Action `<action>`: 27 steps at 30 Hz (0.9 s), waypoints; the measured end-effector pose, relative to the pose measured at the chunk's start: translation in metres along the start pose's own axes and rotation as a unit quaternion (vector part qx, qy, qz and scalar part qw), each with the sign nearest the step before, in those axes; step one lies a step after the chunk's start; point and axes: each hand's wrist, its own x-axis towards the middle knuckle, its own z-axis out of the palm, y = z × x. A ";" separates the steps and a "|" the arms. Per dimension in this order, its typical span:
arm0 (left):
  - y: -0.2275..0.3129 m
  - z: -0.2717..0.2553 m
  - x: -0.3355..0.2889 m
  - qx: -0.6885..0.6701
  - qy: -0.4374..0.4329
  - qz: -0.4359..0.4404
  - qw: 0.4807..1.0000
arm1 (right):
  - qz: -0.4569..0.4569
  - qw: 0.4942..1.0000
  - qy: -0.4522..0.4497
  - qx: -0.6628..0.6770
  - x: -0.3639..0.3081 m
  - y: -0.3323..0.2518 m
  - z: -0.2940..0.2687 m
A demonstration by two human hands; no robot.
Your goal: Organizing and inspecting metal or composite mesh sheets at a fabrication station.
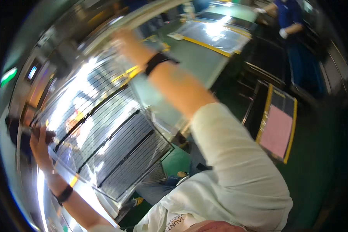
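Observation:
A black wire rack (123, 143) with thin parallel bars and thicker dark crosspieces stands tilted in front of me. Strong glare and coloured reflections lie across its upper left part, as if on a glossy clear surface. My left hand (41, 149) is at the rack's left edge, its fingers curled in; what they hold is too unclear to name. Stretched out to the far side, my right hand (125, 44) is smeared by motion beside a long pale beam (143, 17). Its fingers cannot be read. Both wrists wear dark bands.
A green-topped table (191, 62) extends beyond my right arm, bearing a shiny sheet with yellow edging (220, 34). To the right lies a yellow-edged frame with a pink panel (275, 129). A person in blue (290, 19) with white gloves stands at the far right.

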 end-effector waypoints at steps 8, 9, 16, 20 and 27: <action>-0.028 -0.065 0.002 -0.169 0.161 -0.044 0.971 | 0.329 0.864 0.298 0.238 -0.091 0.166 -0.369; -0.044 -0.064 0.002 -0.244 0.183 -0.064 0.950 | 0.342 0.851 0.316 0.242 -0.099 0.173 -0.415; -0.186 -0.010 -0.049 -0.468 0.105 -0.286 0.829 | 0.407 0.793 0.266 0.366 -0.051 0.023 -0.366; -0.243 0.059 -0.114 -0.473 0.121 -0.398 0.777 | 0.387 0.794 0.174 0.436 -0.066 -0.021 -0.347; -0.270 0.123 -0.179 -0.407 0.294 -0.428 0.752 | 0.425 0.770 0.065 0.471 -0.074 -0.090 -0.250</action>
